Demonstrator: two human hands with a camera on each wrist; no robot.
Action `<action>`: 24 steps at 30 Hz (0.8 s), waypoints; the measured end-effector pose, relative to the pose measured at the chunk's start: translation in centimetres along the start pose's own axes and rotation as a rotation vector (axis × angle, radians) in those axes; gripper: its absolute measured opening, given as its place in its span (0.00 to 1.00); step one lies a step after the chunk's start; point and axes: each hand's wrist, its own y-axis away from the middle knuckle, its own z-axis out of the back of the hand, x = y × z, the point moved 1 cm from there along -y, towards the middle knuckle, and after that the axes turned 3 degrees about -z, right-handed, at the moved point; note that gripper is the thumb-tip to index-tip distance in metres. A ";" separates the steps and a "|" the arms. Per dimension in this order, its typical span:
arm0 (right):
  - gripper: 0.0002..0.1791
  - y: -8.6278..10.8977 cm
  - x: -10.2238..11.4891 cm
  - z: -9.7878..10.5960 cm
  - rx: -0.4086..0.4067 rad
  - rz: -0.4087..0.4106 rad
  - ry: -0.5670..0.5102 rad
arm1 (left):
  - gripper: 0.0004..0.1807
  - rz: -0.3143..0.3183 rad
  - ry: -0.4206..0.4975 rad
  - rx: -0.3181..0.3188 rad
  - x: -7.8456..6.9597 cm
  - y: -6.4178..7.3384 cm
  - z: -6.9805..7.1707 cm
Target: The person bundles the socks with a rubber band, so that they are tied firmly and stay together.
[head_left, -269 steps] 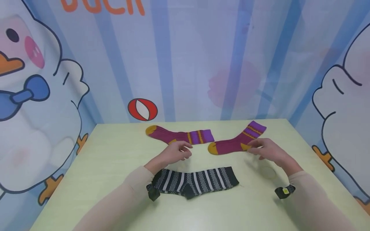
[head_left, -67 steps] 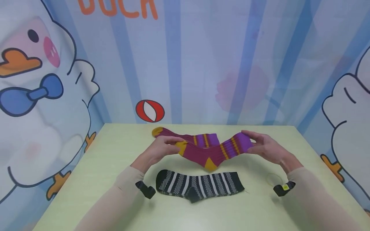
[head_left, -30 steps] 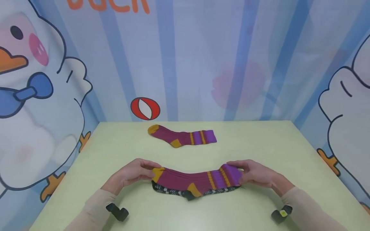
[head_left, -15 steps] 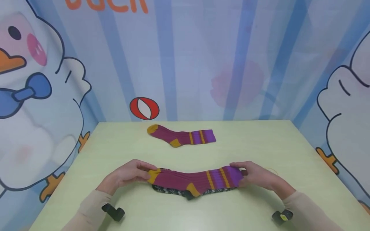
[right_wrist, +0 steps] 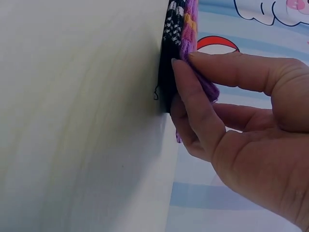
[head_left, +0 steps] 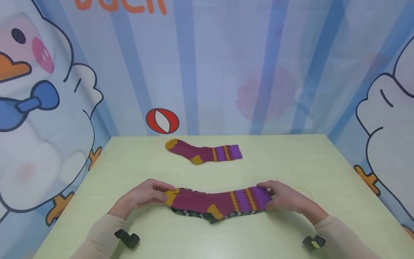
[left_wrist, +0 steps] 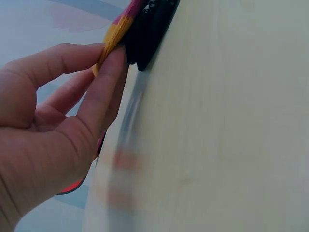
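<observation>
A maroon sock [head_left: 203, 201] with mustard toe and heel and a purple striped cuff lies stretched over a black-and-white patterned sock [head_left: 211, 218], whose edges peek out around it. My left hand [head_left: 142, 196] pinches the mustard toe between thumb and fingers; the left wrist view shows that toe [left_wrist: 116, 36] just above the dark sock. At the other end my right hand [head_left: 284, 197] pinches the purple cuff [right_wrist: 205, 87], seen against the black sock [right_wrist: 169, 72] in the right wrist view. Most of the patterned sock is hidden under the maroon one.
A matching maroon sock [head_left: 205, 154] lies flat farther back on the pale table [head_left: 275, 158]. Near the right forearm is a thin yellow loop [head_left: 305, 190]. A printed duck curtain [head_left: 220, 64] stands behind the table and at its sides.
Both hands picked up the right-hand maroon sock from the back, brought it forward and laid it over the patterned sock. Over the last half second they hardly move.
</observation>
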 end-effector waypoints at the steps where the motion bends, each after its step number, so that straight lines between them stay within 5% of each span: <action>1: 0.41 0.0 0.0 0.0 -0.002 -0.005 0.002 | 0.21 -0.001 0.002 -0.006 0.1 0.0 0.0; 10: 0.41 -0.2 -0.2 -0.2 -0.011 -0.012 -0.013 | 0.21 -0.023 -0.038 -0.065 0.4 -0.2 -0.2; 24: 0.42 -0.3 -0.7 -0.3 -0.022 -0.014 -0.011 | 0.21 -0.026 -0.099 -0.073 0.4 -0.2 -0.4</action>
